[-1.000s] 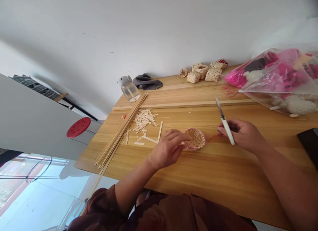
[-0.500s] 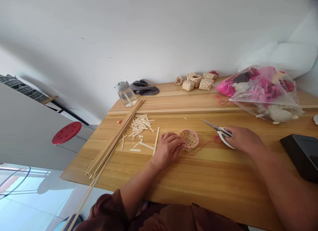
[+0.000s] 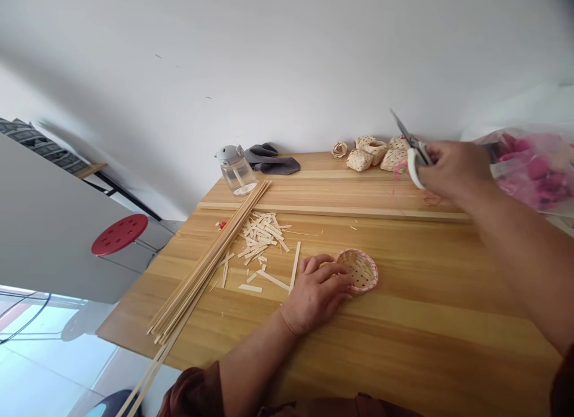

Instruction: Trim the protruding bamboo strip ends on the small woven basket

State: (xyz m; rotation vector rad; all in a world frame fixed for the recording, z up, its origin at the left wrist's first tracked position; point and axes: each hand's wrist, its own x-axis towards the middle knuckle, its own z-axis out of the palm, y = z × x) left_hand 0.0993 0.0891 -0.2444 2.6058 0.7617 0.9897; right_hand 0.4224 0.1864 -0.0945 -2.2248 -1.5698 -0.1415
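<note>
A small round woven basket (image 3: 364, 272) with pink thread wound along its rim stands on the wooden table (image 3: 403, 345). At its left side, my left hand (image 3: 319, 288) is closed on the wall, with the thumb side partly hidden. My right hand (image 3: 455, 169) is raised over the back right of the table and grips white-handled scissors (image 3: 418, 157), their blades pointing up and left. Pink yarn (image 3: 394, 175) dangles below the scissors, near the woven pieces (image 3: 360, 159) by the wall; whether the hand holds the yarn too is unclear.
Left of the basket lie a pile of short wood strips (image 3: 264, 232) and a bundle of long strips (image 3: 215, 258) overhanging the front edge. A water bottle (image 3: 237, 172) and a dark grey cloth (image 3: 275, 163) sit at the back. A plastic bag (image 3: 538, 166) of pink items lies far right.
My right hand has lifted the scissors up and toward the back of the table, and the pink yarn beside the basket has gone with it. My left hand stays at the basket. The view has shifted slightly.
</note>
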